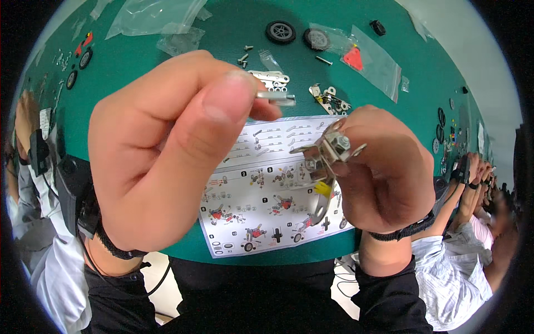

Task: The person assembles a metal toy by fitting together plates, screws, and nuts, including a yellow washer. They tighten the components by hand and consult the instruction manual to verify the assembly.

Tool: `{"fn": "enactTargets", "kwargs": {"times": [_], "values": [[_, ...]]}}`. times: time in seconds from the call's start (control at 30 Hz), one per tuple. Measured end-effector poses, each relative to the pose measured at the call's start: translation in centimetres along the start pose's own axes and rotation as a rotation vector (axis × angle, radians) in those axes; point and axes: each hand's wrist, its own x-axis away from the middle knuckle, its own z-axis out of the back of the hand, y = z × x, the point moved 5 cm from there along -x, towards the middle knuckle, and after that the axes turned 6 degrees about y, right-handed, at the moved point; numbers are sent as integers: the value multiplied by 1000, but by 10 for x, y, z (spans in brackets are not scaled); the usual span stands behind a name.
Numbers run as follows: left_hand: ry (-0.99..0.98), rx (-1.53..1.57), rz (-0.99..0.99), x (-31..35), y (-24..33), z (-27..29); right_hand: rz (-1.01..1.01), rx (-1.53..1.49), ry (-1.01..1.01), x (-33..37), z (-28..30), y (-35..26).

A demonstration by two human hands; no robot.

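Desk point(356, 16): green top, its near edge along the person's lap; both hands are raised over it.
Left hand point(178, 139): thumb and forefinger pinch a small silvery rod point(275, 97) that points right; the other fingers are curled.
Rod: in the air, above and left of the bracket, apart from it. Blur makes its exact shape hard to tell. Probably light, stiff and slick, best pinched along its shaft.
Right hand point(395, 167): curled, grasping a bolted metal bracket point(329, 156) by its right side.
Bracket: held up between desk and camera, a hex fastener point(340, 143) showing. Likely light and rigid; its thin arms could twist in the fingers, so the bolted middle looks the surer hold.
Sheet point(261, 209): printed assembly pictures, lying flat up to the desk's near edge.
Loose parts: screws point(243, 58) and metal strips point(271, 78), just past the sheet's far edge.
Wheel point(280, 32): black-tyred, farther from the near edge.
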Motion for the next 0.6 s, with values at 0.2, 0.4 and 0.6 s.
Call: {"fn": "enactTargets", "kwargs": {"times": [0.2, 0.4, 0.6], "values": [[146, 397, 153, 2, -12, -3, -63, 2, -24, 3, 0, 5], [-43, 340, 98, -5, -14, -4, -46, 99, -44, 1, 4, 2], [14, 393, 134, -3, -7, -8, -62, 97, -40, -1, 4, 1]]}}
